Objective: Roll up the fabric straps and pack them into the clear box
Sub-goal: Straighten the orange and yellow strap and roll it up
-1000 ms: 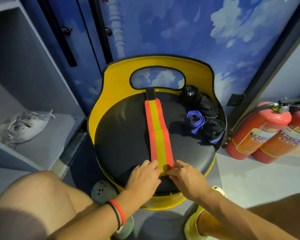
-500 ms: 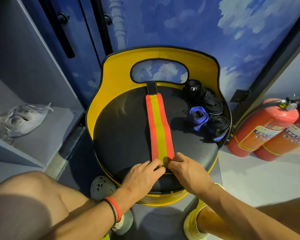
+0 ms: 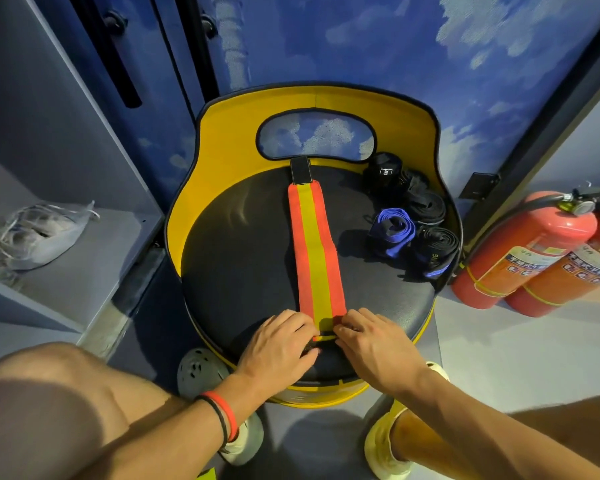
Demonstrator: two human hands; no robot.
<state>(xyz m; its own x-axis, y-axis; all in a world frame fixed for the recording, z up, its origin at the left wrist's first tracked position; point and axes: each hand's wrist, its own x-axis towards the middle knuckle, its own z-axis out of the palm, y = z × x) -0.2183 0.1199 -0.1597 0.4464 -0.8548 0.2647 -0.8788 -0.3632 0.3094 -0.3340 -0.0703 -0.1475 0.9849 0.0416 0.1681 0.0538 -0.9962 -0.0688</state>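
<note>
Both left hand [image 3: 278,346] and right hand [image 3: 374,344] are pinching the near end of the strap [image 3: 316,251]. It's stretching straight away from them.

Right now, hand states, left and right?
Left hand: pinching the near end of the orange-and-yellow strap.
Right hand: pinching the same strap end.

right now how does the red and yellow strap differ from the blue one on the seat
The red and yellow strap lies flat, stretched along the middle of the seat; the blue strap is already rolled up. The left hand and right hand pinch the red and yellow strap's near end; the blue strap sits untouched beside black rolls. Both rest on the black seat.
</note>
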